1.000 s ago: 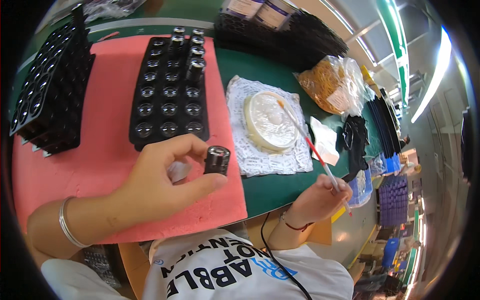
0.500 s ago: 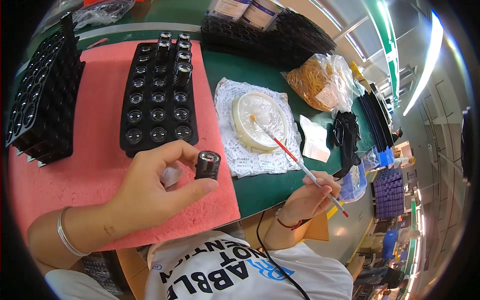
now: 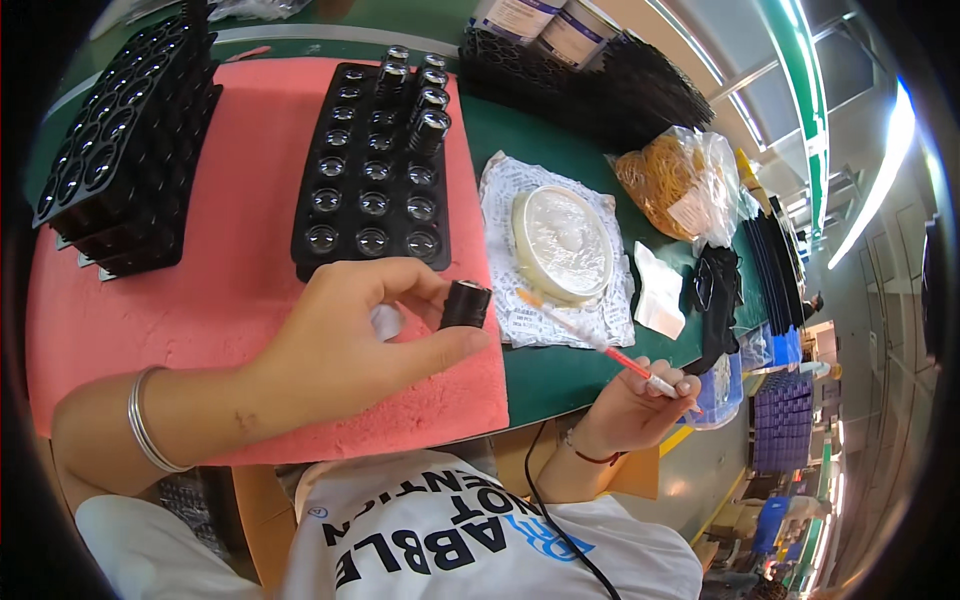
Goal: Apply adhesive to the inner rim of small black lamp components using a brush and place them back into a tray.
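Between the thumb and fingers of my left hand is a short black lens barrel, held upright above the pink mat. A small whitish piece shows inside the curl of that hand; what it is I cannot tell. My right hand pinches a thin red-and-white brush. Its orange tip points toward the barrel and is apart from it. Beyond the brush lies a round shallow dish with a glossy, whitish content. A black tray of glass lenses sits behind my left hand, several barrels standing at its far end.
Stacked black trays stand at the left of the pink foam mat. Printed paper lies under the dish. To the right are a folded white tissue, a black glove-like item and a bag of rubber bands. Cans stand behind.
The brush has left the dish, its tip now nearer the barrel. In my left hand the barrel is tilted differently, its top less visible. The whole view has shifted, things appearing further right.
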Motion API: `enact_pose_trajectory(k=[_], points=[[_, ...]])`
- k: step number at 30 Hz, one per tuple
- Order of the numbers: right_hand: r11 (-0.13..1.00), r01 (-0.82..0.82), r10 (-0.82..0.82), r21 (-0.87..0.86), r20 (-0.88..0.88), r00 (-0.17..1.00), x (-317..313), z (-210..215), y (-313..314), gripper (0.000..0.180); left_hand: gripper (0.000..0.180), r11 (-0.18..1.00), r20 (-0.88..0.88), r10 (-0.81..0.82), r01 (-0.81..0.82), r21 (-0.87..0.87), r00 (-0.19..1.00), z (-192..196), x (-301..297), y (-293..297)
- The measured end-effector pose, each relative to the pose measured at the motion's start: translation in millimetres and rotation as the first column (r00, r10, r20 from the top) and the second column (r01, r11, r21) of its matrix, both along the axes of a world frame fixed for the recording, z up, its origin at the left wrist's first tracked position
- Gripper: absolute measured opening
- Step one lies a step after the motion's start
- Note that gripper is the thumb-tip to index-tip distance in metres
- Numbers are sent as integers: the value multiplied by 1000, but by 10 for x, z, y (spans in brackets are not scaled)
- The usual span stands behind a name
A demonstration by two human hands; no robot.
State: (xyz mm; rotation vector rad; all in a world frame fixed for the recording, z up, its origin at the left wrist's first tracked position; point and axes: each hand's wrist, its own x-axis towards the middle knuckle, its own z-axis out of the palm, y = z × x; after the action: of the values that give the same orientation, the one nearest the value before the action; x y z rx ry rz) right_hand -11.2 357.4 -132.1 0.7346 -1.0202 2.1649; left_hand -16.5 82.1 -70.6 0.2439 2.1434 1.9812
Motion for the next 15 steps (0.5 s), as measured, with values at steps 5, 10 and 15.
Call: enact_pose_trajectory(k=[5,10,15], points=[[997,-4,4,78,2,1000,-17,8,-46,13,26,1000,-11,2,-2,16,1000,-42,-8,-7],[992,103,-104,77,-3,995,-21,16,-74,17,27,1000,-46,-5,7,28,999,-41,-5,-11],[985,133,-132,112,-16,991,-31,21,-71,18,26,999,-38,-31,32,41,999,-99,-13,-13]])
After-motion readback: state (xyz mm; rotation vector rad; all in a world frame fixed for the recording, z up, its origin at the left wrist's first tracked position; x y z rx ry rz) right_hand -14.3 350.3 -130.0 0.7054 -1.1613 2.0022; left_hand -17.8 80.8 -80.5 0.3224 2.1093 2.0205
